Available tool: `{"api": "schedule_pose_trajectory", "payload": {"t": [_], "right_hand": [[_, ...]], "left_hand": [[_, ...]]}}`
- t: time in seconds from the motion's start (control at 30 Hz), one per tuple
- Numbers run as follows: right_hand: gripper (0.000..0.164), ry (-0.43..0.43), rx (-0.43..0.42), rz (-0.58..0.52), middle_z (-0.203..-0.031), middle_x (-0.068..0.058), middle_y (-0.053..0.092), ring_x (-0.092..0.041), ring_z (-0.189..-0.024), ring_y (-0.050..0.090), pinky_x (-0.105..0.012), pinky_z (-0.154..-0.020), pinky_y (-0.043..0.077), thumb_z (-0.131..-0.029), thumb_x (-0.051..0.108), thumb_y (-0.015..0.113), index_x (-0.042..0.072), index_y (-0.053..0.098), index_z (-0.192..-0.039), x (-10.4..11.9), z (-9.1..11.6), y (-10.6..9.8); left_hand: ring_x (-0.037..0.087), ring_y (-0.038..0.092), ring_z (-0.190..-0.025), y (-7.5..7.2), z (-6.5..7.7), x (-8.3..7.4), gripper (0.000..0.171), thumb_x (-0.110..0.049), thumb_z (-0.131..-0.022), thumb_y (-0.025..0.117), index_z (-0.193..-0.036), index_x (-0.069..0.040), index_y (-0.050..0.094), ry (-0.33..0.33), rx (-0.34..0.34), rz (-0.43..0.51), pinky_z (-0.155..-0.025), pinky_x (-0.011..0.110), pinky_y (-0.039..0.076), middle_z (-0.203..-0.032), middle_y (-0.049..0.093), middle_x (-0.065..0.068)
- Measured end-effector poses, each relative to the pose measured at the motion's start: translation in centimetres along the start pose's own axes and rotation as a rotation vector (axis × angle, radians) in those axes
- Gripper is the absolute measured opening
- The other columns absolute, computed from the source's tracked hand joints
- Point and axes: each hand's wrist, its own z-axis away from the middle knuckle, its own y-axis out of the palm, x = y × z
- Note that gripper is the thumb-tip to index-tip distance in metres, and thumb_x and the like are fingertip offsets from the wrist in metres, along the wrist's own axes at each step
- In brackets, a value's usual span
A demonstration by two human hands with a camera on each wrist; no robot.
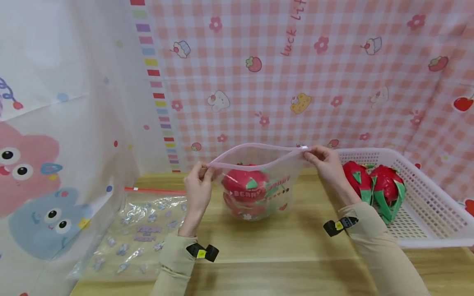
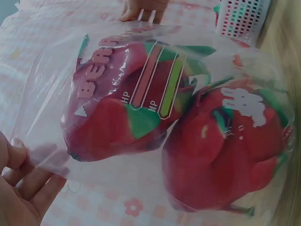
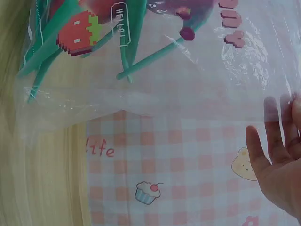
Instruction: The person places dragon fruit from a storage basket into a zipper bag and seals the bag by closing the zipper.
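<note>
A clear zip bag [image 1: 275,181] with a pink rim and printed lettering stands upright on the table, its mouth gaping. Two red toy dragon fruits [image 2: 113,108] with green leaf tips lie inside it, one above the other in the head view. My left hand [image 1: 198,187] pinches the bag's left top corner between thumb and fingers. At the opposite corner, beside the white slider [image 1: 304,147], my right hand [image 1: 327,166] pinches the rim. In the right wrist view, green leaves [image 3: 134,42] show through the plastic.
A white perforated basket [image 1: 437,205] stands on the right with two more red dragon fruits [image 1: 386,185] in it. On the left, a flat clear zip bag [image 1: 144,230] with a red zip strip lies on the wooden table [image 1: 259,250]. Printed cloth hangs behind.
</note>
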Motion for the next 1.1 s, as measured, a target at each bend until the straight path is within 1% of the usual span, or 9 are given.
{"api": "schedule_pose_trajectory", "payload": {"t": [0.07,0.23,0.3,0.43,0.53,0.83,1.0,1.07,1.1], "right_hand": [[0.009,-0.018,0.028,-0.064,-0.082,0.023,0.063,0.006,-0.081,0.059,-0.010,-0.074,0.049,-0.094,0.009,0.056,0.005,0.064,-0.093,-0.2,0.6,0.0],[0.008,-0.072,0.139,-0.132,-0.084,0.019,0.066,0.004,-0.083,0.062,-0.011,-0.079,0.050,-0.094,0.005,0.055,0.004,0.063,-0.094,-0.4,1.4,0.2],[0.005,-0.078,0.163,-0.131,-0.086,0.019,0.066,0.004,-0.084,0.062,-0.012,-0.079,0.049,-0.093,0.006,0.057,0.005,0.061,-0.094,-0.3,1.5,0.3],[0.009,-0.107,0.131,-0.100,-0.084,0.020,0.067,0.004,-0.081,0.063,-0.012,-0.077,0.050,-0.091,0.006,0.060,-0.003,0.060,-0.090,-0.2,1.3,0.5],[0.017,-0.114,0.082,-0.090,-0.078,0.021,0.068,0.004,-0.076,0.065,-0.013,-0.073,0.053,-0.090,0.003,0.061,-0.014,0.059,-0.088,-0.4,1.1,0.7],[0.025,-0.047,0.070,-0.072,-0.077,0.023,0.069,0.004,-0.074,0.066,-0.019,-0.071,0.056,-0.091,0.006,0.060,-0.017,0.063,-0.101,0.1,1.2,0.7],[0.027,-0.049,0.060,-0.093,-0.078,0.021,0.069,0.003,-0.076,0.068,-0.018,-0.071,0.056,-0.092,0.008,0.060,-0.017,0.063,-0.102,0.5,1.4,1.0],[0.028,-0.044,0.057,-0.104,-0.078,0.020,0.070,0.002,-0.076,0.068,-0.018,-0.071,0.056,-0.092,0.008,0.059,-0.018,0.062,-0.104,0.6,1.5,1.2],[0.028,-0.038,0.055,-0.111,-0.078,0.020,0.070,0.002,-0.077,0.068,-0.018,-0.071,0.056,-0.092,0.008,0.059,-0.017,0.062,-0.104,0.6,1.6,1.3]], "left_hand": [[0.023,0.071,-0.071,0.0,0.0,0.1,0.014,-0.009,-0.091,0.061,-0.088,0.005,0.063,-0.024,0.031,0.033,-0.064,0.015,0.053,-0.087,0.072,0.023],[-0.001,0.054,-0.051,0.0,0.3,0.7,0.016,-0.011,-0.091,0.061,-0.091,0.004,0.065,-0.023,0.046,0.042,-0.056,0.011,0.046,-0.083,0.072,0.022],[-0.002,0.059,-0.056,-0.1,0.4,0.8,0.016,-0.011,-0.092,0.060,-0.093,0.005,0.064,-0.014,0.052,0.049,-0.058,0.011,0.048,-0.084,0.072,0.023],[0.020,0.072,-0.073,-0.4,0.1,1.0,0.014,-0.008,-0.092,0.059,-0.096,0.006,0.062,-0.018,0.045,0.052,-0.065,0.016,0.054,-0.086,0.072,0.024],[0.034,0.071,-0.076,-0.7,-0.2,1.3,0.014,-0.006,-0.092,0.058,-0.098,0.007,0.061,-0.055,0.035,0.050,-0.065,0.019,0.056,-0.087,0.071,0.026],[0.035,0.070,-0.083,-1.3,-0.8,1.2,0.015,-0.006,-0.093,0.057,-0.099,0.008,0.059,-0.121,0.088,0.008,-0.068,0.024,0.057,-0.096,0.069,0.028],[0.038,0.067,-0.092,-0.4,-0.3,-0.3,0.019,-0.005,-0.093,0.055,-0.108,0.006,0.057,-0.110,-0.020,-0.100,-0.077,0.038,0.057,-0.110,0.067,0.026],[0.039,0.061,-0.108,1.1,0.4,-1.2,0.024,-0.001,-0.093,0.050,-0.116,0.006,0.052,-0.013,-0.125,-0.102,-0.091,0.043,0.053,-0.123,0.061,0.025],[0.039,0.058,-0.114,2.0,0.9,-1.6,0.027,0.003,-0.091,0.049,-0.118,0.006,0.050,0.100,-0.180,-0.109,-0.097,0.042,0.050,-0.126,0.058,0.025]]}}
